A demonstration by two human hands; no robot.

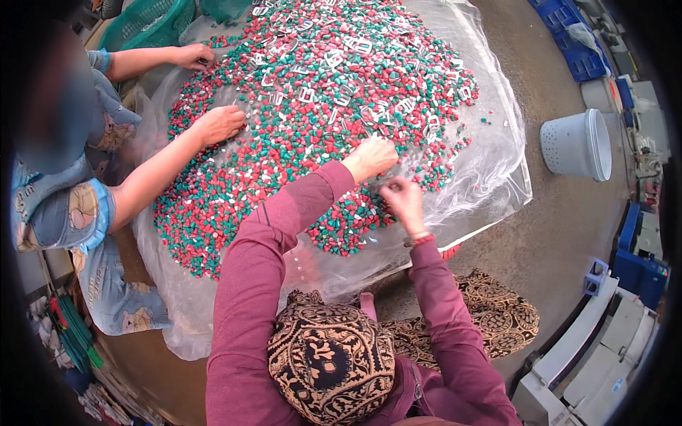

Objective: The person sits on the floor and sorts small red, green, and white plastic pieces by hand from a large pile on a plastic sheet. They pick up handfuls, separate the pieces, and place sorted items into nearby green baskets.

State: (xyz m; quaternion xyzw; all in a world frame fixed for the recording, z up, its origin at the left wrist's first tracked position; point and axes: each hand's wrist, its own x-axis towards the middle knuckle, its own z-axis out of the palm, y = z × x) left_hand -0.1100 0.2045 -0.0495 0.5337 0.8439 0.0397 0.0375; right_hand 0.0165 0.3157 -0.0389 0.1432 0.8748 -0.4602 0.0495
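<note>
We are sorting through the red and green pellets [284, 142] heaped on the clear plastic sheet [490, 163], near its right-hand edge. Our left hand [371, 157] is curled closed over them, our right hand [402, 201] pinches something too small to tell. Next probably calls for picking out another white clip [307, 94].

Take the pale grey perforated plastic bucket [577, 145] lying on its side as your marker. Beyond it you see stacked blue plastic crates [568, 35]. Nearer you than the bucket stand white moulded plastic parts [590, 355]. Far across from it sits a green mesh basket [149, 21].
</note>
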